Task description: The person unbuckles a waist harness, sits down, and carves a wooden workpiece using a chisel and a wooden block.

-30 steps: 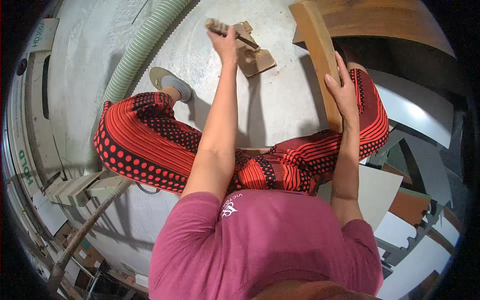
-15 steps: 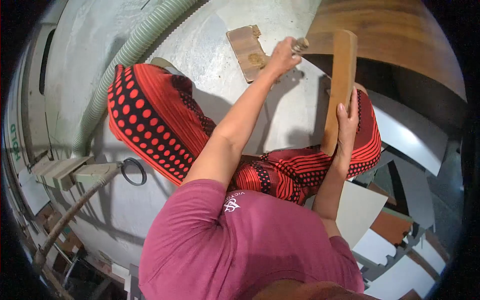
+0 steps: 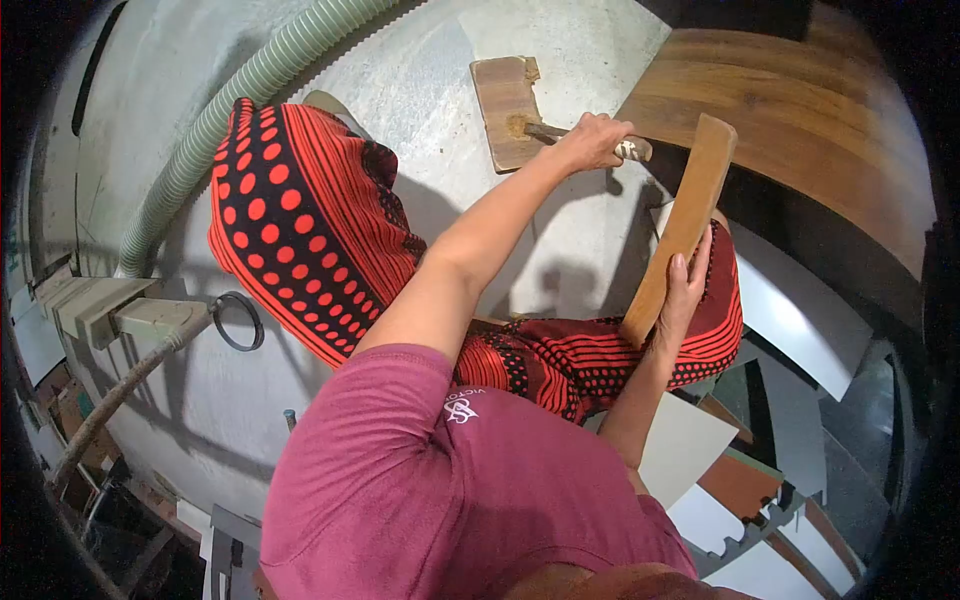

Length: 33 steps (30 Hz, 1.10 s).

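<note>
Left grip (image 3: 597,143) holds a handled tool (image 3: 637,150) over a board (image 3: 502,95); right grip (image 3: 682,290) clasps a wooden bar (image 3: 690,205).

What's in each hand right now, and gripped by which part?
Left hand: a tool, gripped by its handle. Right hand: a wooden bar, held along the edge of its half nearer the body.

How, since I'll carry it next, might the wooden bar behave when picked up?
The wooden bar is probably stiff: it looks straight and solid. Held along its nearer half by the right hand, it may feel tip-heavy. Flat sides suggest little rolling.
</note>
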Each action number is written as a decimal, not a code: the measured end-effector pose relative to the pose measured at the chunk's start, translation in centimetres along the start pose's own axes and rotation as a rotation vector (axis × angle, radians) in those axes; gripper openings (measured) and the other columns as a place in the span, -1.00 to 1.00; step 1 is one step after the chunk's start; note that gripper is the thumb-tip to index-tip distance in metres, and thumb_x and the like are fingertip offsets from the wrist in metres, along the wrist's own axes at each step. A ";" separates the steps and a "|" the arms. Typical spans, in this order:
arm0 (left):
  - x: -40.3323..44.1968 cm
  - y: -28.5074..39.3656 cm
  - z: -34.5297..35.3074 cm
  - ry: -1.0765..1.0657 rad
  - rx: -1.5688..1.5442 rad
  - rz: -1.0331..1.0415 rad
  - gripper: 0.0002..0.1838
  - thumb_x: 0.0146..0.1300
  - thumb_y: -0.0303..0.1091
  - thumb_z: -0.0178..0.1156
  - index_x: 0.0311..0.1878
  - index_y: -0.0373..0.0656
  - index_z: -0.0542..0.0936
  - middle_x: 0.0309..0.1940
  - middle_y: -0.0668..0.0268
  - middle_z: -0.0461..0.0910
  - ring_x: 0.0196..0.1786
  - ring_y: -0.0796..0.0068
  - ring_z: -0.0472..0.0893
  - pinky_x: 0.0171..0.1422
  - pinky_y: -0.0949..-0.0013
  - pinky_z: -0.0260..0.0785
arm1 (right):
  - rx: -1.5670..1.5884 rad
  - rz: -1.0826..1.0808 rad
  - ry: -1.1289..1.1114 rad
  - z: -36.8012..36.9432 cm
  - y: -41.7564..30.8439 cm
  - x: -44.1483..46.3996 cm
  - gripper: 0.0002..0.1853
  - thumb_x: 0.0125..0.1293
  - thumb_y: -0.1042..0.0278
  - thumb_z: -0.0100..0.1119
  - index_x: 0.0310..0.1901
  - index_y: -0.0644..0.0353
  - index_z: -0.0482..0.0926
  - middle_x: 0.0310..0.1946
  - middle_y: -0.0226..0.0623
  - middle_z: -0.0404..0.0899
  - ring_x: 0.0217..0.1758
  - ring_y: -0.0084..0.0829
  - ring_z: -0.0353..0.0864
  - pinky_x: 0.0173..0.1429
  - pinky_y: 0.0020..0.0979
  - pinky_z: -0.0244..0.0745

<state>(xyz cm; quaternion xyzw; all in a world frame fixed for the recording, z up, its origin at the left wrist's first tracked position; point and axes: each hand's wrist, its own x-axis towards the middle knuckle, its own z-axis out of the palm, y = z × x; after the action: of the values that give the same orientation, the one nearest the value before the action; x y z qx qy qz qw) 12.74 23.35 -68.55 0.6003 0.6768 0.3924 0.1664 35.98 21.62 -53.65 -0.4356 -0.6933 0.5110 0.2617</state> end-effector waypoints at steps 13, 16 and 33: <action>-0.4 -0.5 2.5 -0.131 -0.046 0.138 -0.55 -0.10 -0.27 0.32 -0.06 -0.06 0.48 -0.33 0.18 0.57 -0.13 0.08 0.55 -0.11 0.04 0.36 | 0.079 -0.043 0.118 3.1 0.7 -2.0 -0.24 0.29 0.22 0.09 0.42 0.31 -0.03 0.41 -0.10 0.04 0.44 -0.28 0.06 0.46 -0.33 -0.07; -0.7 -1.4 3.0 -0.071 -0.074 0.157 -0.51 -0.12 -0.29 0.33 -0.02 -0.04 0.48 -0.33 0.19 0.58 -0.16 0.07 0.55 -0.10 0.04 0.37 | -0.105 0.079 0.047 4.3 4.2 -1.9 -0.24 0.27 0.25 0.10 0.41 0.31 -0.01 0.42 -0.08 0.03 0.46 -0.27 0.03 0.47 -0.33 -0.10; -2.5 0.1 2.4 0.086 0.089 -0.039 -0.55 -0.13 -0.49 0.26 -0.08 -0.14 0.42 -0.23 0.13 0.46 -0.08 0.07 0.47 -0.01 0.07 0.31 | 0.070 0.114 -0.015 6.0 6.4 -1.9 -0.25 0.33 0.23 0.03 0.41 0.37 -0.06 0.41 0.02 0.00 0.46 -0.19 0.01 0.46 -0.31 -0.11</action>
<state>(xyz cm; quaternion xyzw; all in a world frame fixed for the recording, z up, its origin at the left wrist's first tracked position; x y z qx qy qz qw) 15.02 21.80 -70.62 0.5762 0.7117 0.3842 0.1179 34.20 17.69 -61.52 -0.4614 -0.6510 0.5520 0.2419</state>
